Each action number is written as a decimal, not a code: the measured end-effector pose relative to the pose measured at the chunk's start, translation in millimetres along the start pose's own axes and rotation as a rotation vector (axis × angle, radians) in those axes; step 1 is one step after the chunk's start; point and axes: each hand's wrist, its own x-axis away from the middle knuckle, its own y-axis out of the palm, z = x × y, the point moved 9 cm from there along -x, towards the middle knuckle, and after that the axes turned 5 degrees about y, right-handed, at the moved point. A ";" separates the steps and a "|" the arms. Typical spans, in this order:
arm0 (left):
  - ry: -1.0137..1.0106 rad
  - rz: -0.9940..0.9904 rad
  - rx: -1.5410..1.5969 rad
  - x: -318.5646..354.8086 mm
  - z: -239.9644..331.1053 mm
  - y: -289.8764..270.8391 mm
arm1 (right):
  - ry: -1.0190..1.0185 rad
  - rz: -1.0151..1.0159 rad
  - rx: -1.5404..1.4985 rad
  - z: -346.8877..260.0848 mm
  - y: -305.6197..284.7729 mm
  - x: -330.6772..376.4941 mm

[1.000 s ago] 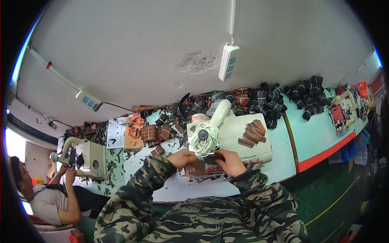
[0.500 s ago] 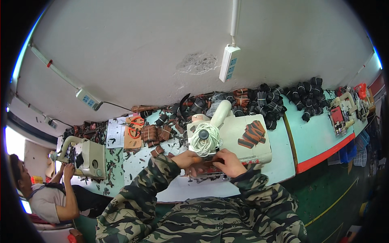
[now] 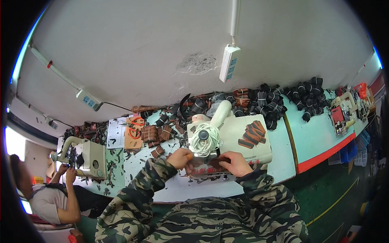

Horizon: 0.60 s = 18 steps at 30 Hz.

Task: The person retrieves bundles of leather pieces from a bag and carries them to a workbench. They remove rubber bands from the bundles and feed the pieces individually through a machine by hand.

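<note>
In front of me is a cream bench machine [image 3: 243, 126] with a curved arm and a coil of white cord [image 3: 202, 141] around a black knob. My right hand [image 3: 238, 163] is at the front right of its working head, thumb and fingertips pinched on a dark reddish-brown strip [image 3: 216, 163]. Left of the head is my left hand [image 3: 179, 158], its fingers curled closed with an orange patch near the tips. What it grips is too small to make out. Several brown-and-black strips [image 3: 252, 134] lie on the machine's flat top.
Behind the machine are black bundles [image 3: 267, 101], tied brown bundles [image 3: 149, 133] and orange-handled scissors [image 3: 135, 127]. At the left, a person [image 3: 52, 198] works at another cream machine [image 3: 91, 160]. Another machine [image 3: 341, 115] stands far right. A power strip [image 3: 229, 63] hangs on the wall.
My hands have moved apart: the left a little to the left, the right slightly to the right with the brown strip. The person at the left has shifted their head and hands slightly.
</note>
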 end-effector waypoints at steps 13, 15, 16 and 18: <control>0.016 0.141 0.180 -0.7 -3.2 16.2 | 0.011 -0.095 -0.045 0.4 2.7 3.8; 0.085 0.190 0.025 -8.5 8.3 20.7 | 0.008 -0.141 -0.057 -1.2 14.4 -0.1; 0.088 0.186 0.023 -9.0 11.7 20.1 | -0.115 -0.050 0.046 -11.0 12.3 -3.8; 0.040 0.155 -0.009 -4.9 14.8 19.7 | -0.236 0.048 0.152 -20.6 5.4 0.2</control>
